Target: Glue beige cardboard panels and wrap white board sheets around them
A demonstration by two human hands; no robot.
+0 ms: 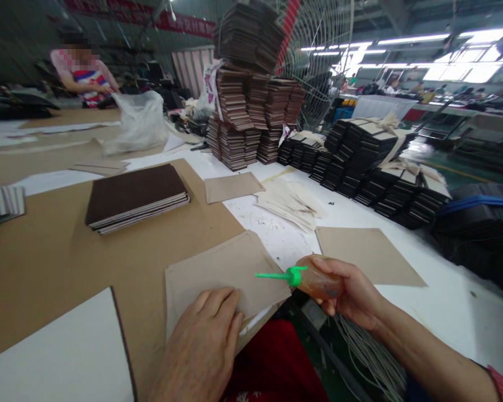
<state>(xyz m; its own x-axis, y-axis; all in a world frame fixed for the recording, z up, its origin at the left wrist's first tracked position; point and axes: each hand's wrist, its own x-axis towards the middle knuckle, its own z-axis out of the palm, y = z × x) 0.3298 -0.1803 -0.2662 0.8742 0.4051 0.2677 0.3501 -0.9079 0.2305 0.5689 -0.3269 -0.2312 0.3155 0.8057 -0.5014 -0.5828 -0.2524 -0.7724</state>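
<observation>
A beige panel [218, 268] lies near the table's front edge. My left hand [207, 340] rests on its lower part, palm down, fingers extended and lying side by side. In my right hand [352, 290] is an amber squeeze bottle [321, 279], its thin green nozzle pointing left over the panel's right part. The fingers wrap round the bottle's body. Left of my left hand lies a white board [62, 352] with a dark edge. Another beige panel [369, 254] is on the white surface, beyond the bottle to the right.
Stacked dark brown boards [138, 192] lie at the left. Farther back are a small beige panel [233, 187], loose cream pieces [289, 201], tall brown stacks [247, 95] and black bundles [360, 151]. A person [86, 75] stands at the far left beyond a plastic bag [138, 123].
</observation>
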